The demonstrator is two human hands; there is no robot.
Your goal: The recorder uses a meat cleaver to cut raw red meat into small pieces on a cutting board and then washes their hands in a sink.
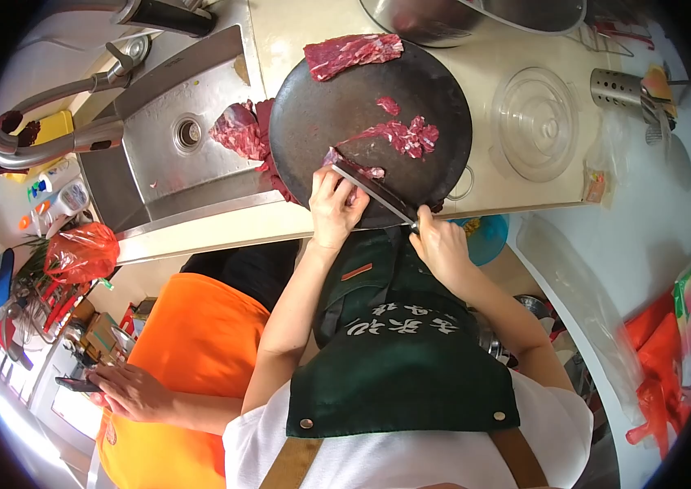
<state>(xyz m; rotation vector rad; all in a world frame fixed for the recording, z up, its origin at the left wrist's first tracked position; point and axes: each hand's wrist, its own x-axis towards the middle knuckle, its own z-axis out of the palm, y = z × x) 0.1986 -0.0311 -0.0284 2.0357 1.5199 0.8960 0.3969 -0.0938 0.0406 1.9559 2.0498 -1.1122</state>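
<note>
Right hand (438,241) closed round a kitchen knife (375,194), left hand (336,204) curled over raw meat (331,156), meat scraps (412,137) beyond both

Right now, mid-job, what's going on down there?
The person's right hand grips a knife, its blade slanting over a round dark board. The left hand is bent over a piece of meat at the blade. Smaller meat bits lie farther in, and a larger slab sits at the far edge. Another person's hand holds what looks like a phone.
</note>
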